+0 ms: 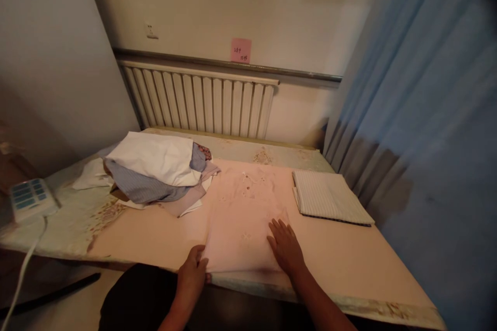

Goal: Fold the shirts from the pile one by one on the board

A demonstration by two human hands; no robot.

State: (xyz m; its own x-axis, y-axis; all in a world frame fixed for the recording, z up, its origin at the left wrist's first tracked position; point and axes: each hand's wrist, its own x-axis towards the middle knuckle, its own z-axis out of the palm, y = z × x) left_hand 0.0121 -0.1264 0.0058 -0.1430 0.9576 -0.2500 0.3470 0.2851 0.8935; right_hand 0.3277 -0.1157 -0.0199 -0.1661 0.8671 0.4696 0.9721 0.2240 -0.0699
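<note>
A pale pink shirt (244, 222) lies spread flat in the middle, with buttons and small stitched patterns toward its far end. Its lower left corner is pinched between the thumb and fingers of my left hand (192, 271), right at the front edge. My right hand (286, 248) rests palm down on the shirt's right side, fingers stretched out and slightly apart. Under the shirt is a pink-orange cloth (151, 238) that nearly blends with it in colour.
Rumpled clothes (155, 160) are heaped at the left, a folded striped cloth (332, 196) at the right. A white power strip (33, 199) with a cable sits far left. Behind stands a radiator (205, 103); a blue curtain (427, 139) hangs along the right.
</note>
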